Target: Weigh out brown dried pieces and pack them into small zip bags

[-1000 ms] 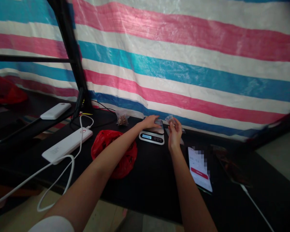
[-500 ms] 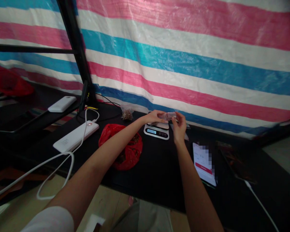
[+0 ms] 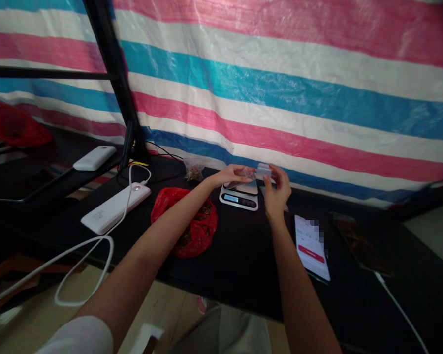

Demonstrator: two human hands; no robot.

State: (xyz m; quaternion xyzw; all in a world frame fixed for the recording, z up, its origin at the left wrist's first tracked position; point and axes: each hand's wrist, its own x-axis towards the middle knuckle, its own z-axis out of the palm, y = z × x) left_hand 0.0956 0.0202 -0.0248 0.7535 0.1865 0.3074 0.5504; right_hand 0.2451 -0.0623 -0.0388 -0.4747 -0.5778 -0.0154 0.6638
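Note:
A small clear plastic bag (image 3: 250, 172) is stretched between my two hands, just above a white digital scale (image 3: 239, 201) with a lit display. Its left side is gripped by the closed fingers of my left hand (image 3: 231, 175). My right hand (image 3: 278, 189) pinches the other end between thumb and fingers. What the held bag contains is hard to make out. Left of the scale lies an open red plastic bag (image 3: 203, 241) of small brown pieces, partly covered by my left forearm. Behind it stands a clear bag (image 3: 194, 172) with brown bits inside.
To the right lie a phone with a lit screen (image 3: 312, 250) and a dark phone (image 3: 362, 246) on a white cable. A white power bank (image 3: 116, 209) with a looping cable is at left. Behind the black table (image 3: 229, 275) hangs a striped sheet (image 3: 280, 113).
My right hand has shifted slightly right, and the end of the clear bag it holds stands a little higher and more spread out. My left hand keeps its grip.

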